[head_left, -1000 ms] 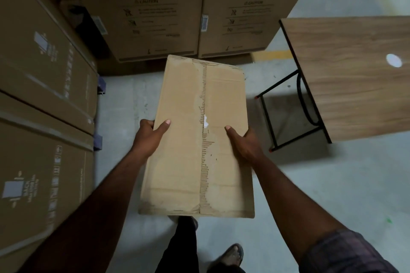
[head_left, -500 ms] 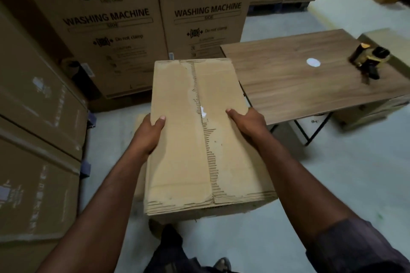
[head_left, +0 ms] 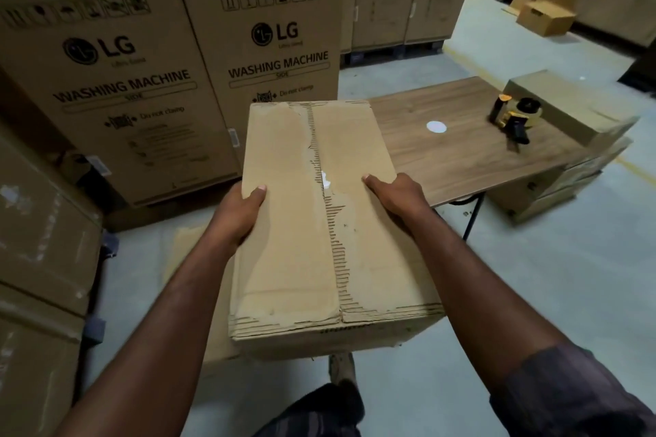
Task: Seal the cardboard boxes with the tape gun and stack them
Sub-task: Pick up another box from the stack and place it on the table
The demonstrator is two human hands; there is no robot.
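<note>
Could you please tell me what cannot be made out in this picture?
Head view: fingers of the left hand and right hand, hidden behind the box.
Head view: the box's underside, facing away.
Head view: the tape gun on the table, small and blurred; tape unclear.

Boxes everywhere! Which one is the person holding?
The plain box with the torn top seam, held by left hand and right hand; the printed boxes stand untouched.

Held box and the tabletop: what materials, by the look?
Box: corrugated cardboard, matte brown; fluting shows where the top liner is torn along the seam. Tabletop: wood-grain surface, dark brown, low sheen; laminate or solid wood, cannot tell.
</note>
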